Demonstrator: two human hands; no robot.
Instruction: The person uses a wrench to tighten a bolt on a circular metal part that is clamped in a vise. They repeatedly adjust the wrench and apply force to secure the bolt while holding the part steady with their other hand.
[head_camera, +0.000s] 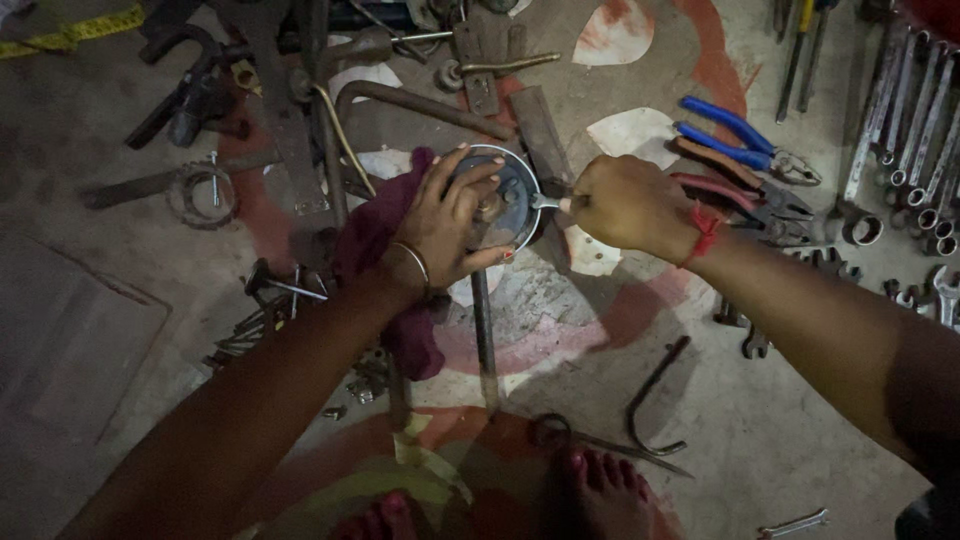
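1. Head view, looking straight down at a painted concrete floor (700, 420) strewn with tools, and the action sits right in the middle.
2. The left hand (445, 225) is clamped over a round grey metal disc with a raised hub (505, 195), fingers curled across its top and rim, a thin metal bangle (412, 262) on the wrist.
3. The disc sits just above floor level at the centre of the frame, between the two hands — whether it rests on the floor or is held up, I cannot tell.
4. A dark maroon rag (385, 250) bunches under and beside the left wrist, trailing down toward the feet.
5. The right hand (625, 205) is closed in a fist around a slim metal tool with a silver shank (545, 201); the shank's tip meets the disc's right side. A red thread (703, 232) circles that wrist.
6. Beyond the right hand lie blue-handled pliers (740, 135) and, touching the knuckles' far side, red-handled pliers (745, 200).
7. Far right — a row of steel spanners (915, 140) laid side by side.
8. Upper left, a toothed metal ring (205, 193) lies apart from the rest.
9. Bottom edge: the person's bare feet (600, 490), with a bent steel rod (655, 395) near them.
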